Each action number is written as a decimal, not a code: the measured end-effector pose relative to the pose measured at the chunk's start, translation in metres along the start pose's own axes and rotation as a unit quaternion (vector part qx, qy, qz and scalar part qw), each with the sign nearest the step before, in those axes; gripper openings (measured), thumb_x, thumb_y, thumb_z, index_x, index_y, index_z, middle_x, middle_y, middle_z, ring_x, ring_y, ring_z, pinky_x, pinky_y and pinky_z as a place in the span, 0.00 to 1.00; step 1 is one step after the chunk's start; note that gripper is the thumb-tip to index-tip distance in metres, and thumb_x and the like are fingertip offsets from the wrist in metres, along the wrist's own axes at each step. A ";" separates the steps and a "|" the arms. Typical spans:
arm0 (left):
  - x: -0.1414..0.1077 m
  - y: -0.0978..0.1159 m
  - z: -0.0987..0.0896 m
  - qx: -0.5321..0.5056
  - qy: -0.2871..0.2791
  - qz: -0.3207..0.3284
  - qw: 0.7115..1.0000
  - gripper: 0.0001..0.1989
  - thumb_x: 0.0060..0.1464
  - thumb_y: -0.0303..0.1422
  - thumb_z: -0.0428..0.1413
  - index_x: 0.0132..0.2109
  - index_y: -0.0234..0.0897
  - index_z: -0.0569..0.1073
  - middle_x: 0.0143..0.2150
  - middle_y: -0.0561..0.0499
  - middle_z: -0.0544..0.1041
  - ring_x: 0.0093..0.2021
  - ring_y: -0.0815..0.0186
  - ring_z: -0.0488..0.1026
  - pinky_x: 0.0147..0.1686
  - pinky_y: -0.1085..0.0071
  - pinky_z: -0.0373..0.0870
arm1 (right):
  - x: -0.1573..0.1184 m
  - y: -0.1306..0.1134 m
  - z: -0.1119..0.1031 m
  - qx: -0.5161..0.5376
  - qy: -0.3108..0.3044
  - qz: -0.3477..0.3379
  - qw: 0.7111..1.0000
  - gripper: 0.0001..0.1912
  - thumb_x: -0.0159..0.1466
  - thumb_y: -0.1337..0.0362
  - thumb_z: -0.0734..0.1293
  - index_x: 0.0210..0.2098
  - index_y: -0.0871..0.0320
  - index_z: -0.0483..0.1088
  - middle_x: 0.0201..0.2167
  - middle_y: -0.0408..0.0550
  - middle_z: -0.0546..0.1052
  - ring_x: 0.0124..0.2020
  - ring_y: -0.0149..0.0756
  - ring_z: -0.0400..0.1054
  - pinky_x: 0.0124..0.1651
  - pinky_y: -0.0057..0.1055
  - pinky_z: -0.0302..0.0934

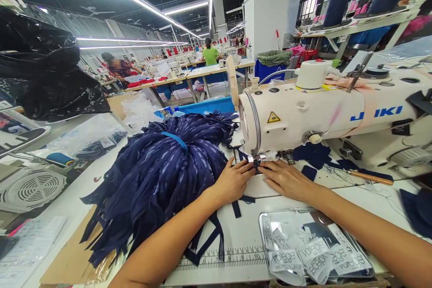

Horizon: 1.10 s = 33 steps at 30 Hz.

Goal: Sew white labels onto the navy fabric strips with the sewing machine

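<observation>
Both hands rest at the needle area of a cream sewing machine [286, 119]. My left hand [232, 183] lies left of the presser foot [258, 159], fingers stretched out and thumb apart. From the other side, my right hand [286, 181] reaches in with its fingers extended flat. Their fingertips nearly meet at a small dark piece of fabric under the foot, mostly covered by them. Narrow navy strips [236, 209] trail out below my left hand. Beside my left forearm sits a large bundle of navy lace-edged straps [162, 184], bound by a blue band [174, 140].
A clear-lidded tray [261, 234] with printed white labels [317, 263] lies below my right forearm. A wooden-handled tool [371, 177] and navy scraps [312, 155] lie right of the needle. Ruler markings [236, 258] run along the front edge. Two people work at tables further back.
</observation>
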State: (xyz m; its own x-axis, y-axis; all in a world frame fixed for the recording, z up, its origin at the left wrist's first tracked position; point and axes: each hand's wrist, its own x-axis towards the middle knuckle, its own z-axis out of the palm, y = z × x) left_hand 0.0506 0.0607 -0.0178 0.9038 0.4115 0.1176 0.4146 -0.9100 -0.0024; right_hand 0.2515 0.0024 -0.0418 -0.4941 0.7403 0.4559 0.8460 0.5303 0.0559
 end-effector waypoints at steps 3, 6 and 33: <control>0.003 -0.005 0.000 -0.012 0.001 0.002 1.000 0.23 0.51 0.23 0.44 0.55 0.36 0.62 0.59 0.46 0.62 0.60 0.59 0.55 0.56 0.47 0.49 | -0.002 0.003 0.002 0.019 -0.010 0.018 1.000 0.17 0.62 0.64 0.56 0.47 0.63 0.68 0.46 0.56 0.72 0.44 0.45 0.66 0.42 0.43 0.66; 0.006 -0.011 0.001 -0.024 0.004 0.004 1.000 0.23 0.50 0.22 0.44 0.54 0.37 0.64 0.58 0.47 0.62 0.60 0.59 0.55 0.55 0.48 0.50 | -0.003 0.006 0.004 0.034 -0.015 0.039 0.999 0.18 0.62 0.63 0.57 0.47 0.61 0.68 0.48 0.55 0.71 0.46 0.45 0.66 0.45 0.43 0.65; 0.024 -0.004 -0.001 0.125 0.056 -0.073 0.988 0.14 0.53 0.32 0.46 0.45 0.38 0.70 0.46 0.45 0.69 0.42 0.58 0.62 0.38 0.60 0.56 | -0.014 0.011 -0.008 -0.019 -0.027 -0.036 0.999 0.15 0.53 0.82 0.55 0.30 0.60 0.67 0.35 0.53 0.72 0.38 0.39 0.67 0.38 0.34 0.63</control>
State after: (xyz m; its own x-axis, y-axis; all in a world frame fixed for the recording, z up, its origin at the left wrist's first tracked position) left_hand 0.0709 0.0745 -0.0140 0.8213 0.5157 0.2438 0.5649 -0.7948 -0.2217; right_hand 0.2694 -0.0053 -0.0407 -0.5638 0.7222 0.4007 0.8139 0.5684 0.1205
